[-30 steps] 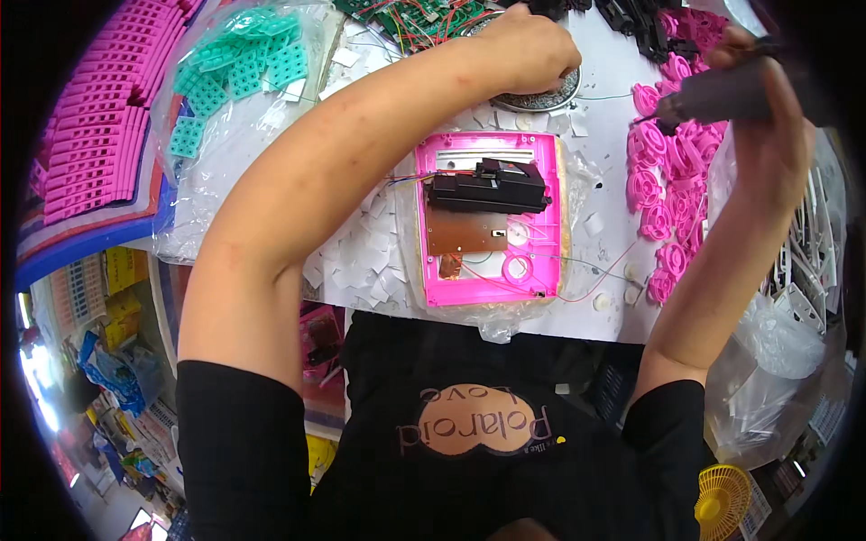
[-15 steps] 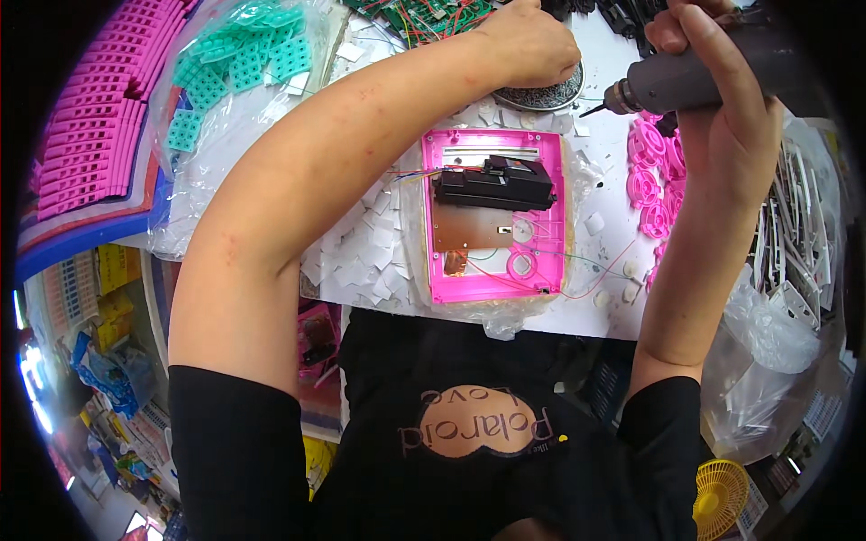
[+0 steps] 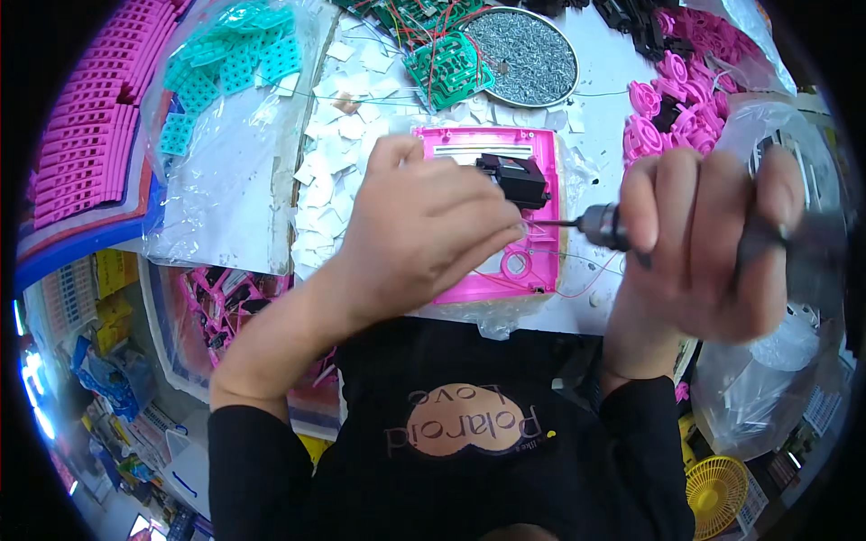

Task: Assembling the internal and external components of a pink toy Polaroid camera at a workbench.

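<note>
My right hand is wrapped around a dark electric screwdriver, whose thin bit points left. The fingers of my left hand are pinched together right by the bit's tip; anything between them is too small or hidden to make out. Both hands are above a pink plastic housing that lies on the table, its inside facing up. In it sits a black box-shaped mechanism, partly covered by my left hand. A thin red wire trails from the housing's lower right side.
A round dish of small screws stands beyond the housing, with green circuit boards beside it. Pink round parts are heaped at far right. White paper pieces and a bag of teal pieces lie left. Pink slotted panels are stacked farther left.
My left hand has come back from the screw dish to the housing. My right hand has lowered the electric screwdriver, bringing its bit to my left fingertips.
</note>
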Demonstrator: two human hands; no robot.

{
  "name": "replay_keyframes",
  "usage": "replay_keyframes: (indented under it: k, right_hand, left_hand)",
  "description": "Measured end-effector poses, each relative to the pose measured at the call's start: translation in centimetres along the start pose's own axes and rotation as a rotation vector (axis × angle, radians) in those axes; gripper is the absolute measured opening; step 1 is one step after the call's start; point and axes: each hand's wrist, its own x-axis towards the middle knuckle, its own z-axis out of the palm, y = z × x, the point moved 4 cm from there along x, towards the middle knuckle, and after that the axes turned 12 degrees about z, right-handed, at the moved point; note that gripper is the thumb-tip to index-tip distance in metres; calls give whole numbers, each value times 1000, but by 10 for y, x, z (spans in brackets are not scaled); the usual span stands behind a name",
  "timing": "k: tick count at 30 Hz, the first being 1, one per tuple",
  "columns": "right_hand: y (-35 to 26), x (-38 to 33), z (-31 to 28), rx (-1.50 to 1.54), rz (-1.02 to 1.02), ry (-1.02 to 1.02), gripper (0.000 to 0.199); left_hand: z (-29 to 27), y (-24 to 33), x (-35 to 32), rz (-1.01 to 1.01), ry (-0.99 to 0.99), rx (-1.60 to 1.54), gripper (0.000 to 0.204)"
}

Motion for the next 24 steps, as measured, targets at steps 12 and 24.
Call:
replay_keyframes:
  k: [12,24]
  right_hand:
    - [12,5,29,-128,85,23,24]
    - [38,22,-3,-169,-61,-150,26]
  left_hand:
    - [12,0,-24,-62,74,68,20]
    - [20,-23,-45,-244,-74,298,48]
